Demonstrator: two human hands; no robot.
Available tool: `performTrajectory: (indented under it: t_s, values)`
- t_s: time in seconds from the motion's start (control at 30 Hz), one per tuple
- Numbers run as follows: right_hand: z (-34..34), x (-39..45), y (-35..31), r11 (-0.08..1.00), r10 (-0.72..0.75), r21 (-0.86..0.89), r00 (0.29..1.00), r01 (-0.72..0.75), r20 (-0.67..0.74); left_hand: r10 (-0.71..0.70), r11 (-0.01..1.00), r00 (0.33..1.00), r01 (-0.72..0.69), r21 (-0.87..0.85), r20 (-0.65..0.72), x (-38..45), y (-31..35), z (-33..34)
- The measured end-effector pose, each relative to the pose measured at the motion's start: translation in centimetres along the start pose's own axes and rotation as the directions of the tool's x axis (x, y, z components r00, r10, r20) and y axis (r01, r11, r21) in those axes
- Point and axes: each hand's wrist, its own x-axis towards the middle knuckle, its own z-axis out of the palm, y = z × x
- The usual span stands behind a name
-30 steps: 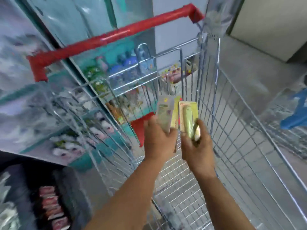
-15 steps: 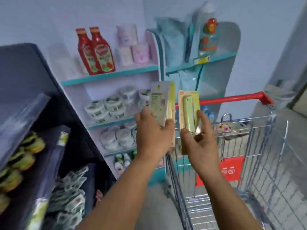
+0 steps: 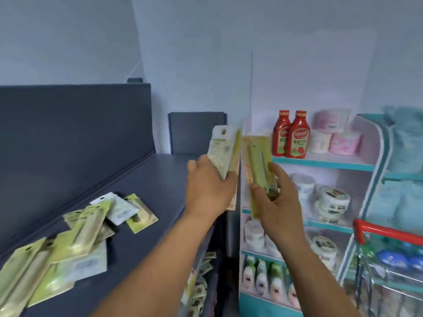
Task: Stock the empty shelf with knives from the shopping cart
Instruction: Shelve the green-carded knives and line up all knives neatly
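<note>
Nearest to me, both forearms reach up from the bottom edge. My left hand grips a small sheaf of carded knife packs by the lower end, printed backs toward the camera, the cards held roughly upright. My right hand pinches a single carded knife near its lower end, thumb on the front over the blister, fingers behind; the card stands just beside the left sheaf, and I cannot tell whether the two touch.

To the lower left, on the dark shelf, lies a loose pile of stocked knife packs, overlapping and at mixed angles, some face up, some face down. The stretch of shelf beyond the pile toward the back panel carries no goods.

Handling assessment: I judge these packs light, flat and fairly stiff, card with a clear plastic blister. The blister face is likely slick, so grip is best at the card edges or lower end, as held now. Blades are enclosed; cut risk appears low. A fanned sheaf may slip apart if the grip loosens.

Further right, the shopping cart shows its red handle. Behind it, a white-and-teal rack carries ketchup bottles, tubs and small bottles.
</note>
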Motion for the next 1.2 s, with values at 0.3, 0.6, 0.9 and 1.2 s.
performTrajectory:
  t_s: [0.3, 0.6, 0.9, 1.2]
  values:
    - [12.1, 1.2, -3.6, 0.998, -0.059, 0.019, 0.898, 0.057, 0.435, -0.271, 0.879, 0.925, 0.351, 0.322, -0.267, 2.0, -7.7, -10.3]
    - [20.1, -1.1, -5.7, 0.988, -0.115, 0.018, 0.661, 0.151, 0.742, -0.461, 0.625, 0.782, 0.622, 0.472, -0.419, -1.1, -12.2, -15.9]
    - [25.0, -5.6, -6.6, 0.910, -0.127, -0.078, 0.453, 0.407, 0.882, -0.611, 0.357, 0.593, 0.797, 0.487, -0.524, -4.4, -16.3, -18.7]
    - [27.0, -8.3, -7.7, 0.810, -0.093, -0.034, 0.185, 0.585, 0.978, -0.718, 0.389, 0.558, 0.817, 0.425, -0.416, -6.1, -18.8, -20.7]
